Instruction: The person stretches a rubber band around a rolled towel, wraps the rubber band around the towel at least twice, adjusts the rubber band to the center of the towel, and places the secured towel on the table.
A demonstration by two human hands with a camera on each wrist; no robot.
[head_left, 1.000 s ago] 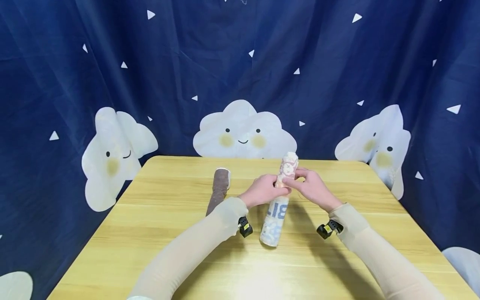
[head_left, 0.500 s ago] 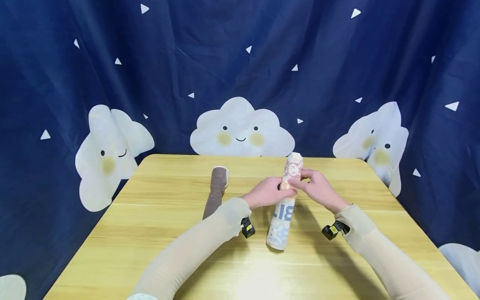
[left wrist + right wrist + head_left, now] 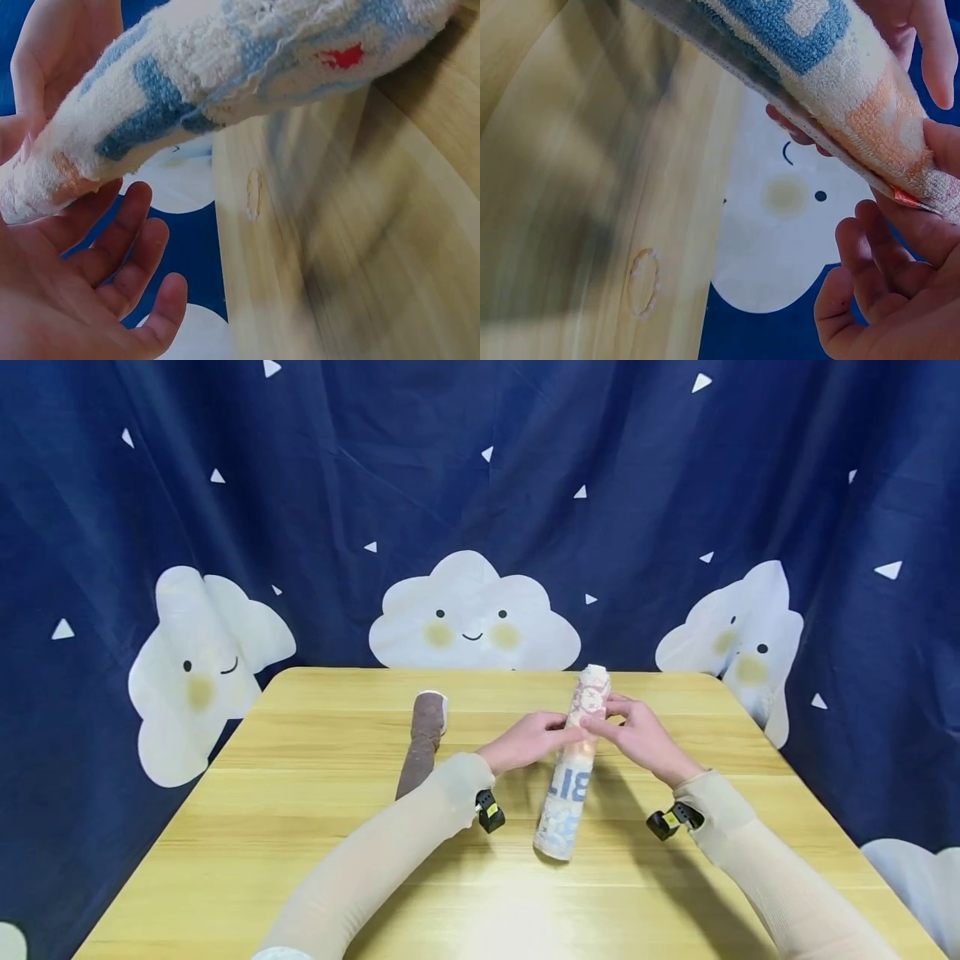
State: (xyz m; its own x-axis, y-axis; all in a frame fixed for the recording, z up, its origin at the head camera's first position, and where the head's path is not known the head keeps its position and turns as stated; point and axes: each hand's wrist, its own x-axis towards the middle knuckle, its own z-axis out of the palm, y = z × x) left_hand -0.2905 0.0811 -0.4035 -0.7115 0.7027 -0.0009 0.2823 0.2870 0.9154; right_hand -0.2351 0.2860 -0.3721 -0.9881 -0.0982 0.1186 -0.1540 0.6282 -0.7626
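Observation:
A rolled terry towel (image 3: 566, 802), white with blue lettering and pink and orange patches, is held at a tilt above the table in the head view. My left hand (image 3: 527, 740) grips its upper middle from the left; in the left wrist view some of that hand's fingers (image 3: 154, 240) stay loose below the roll. From the right, my right hand (image 3: 636, 737) pinches the towel near its upper end between thumb and fingers. The right wrist view shows the towel's long free edge and a small orange-red tag at the pinching fingers (image 3: 922, 225).
A brown roll (image 3: 424, 735) with a white end lies on the wooden table (image 3: 315, 760) to the left, partly behind my left sleeve. A small pale ring-shaped band (image 3: 643, 283) rests on the table. A dark blue curtain with clouds hangs behind the table.
The towel and both hands sit slightly farther right relative to the table than one second ago. The head view has shifted a little. The grip on the towel looks much the same.

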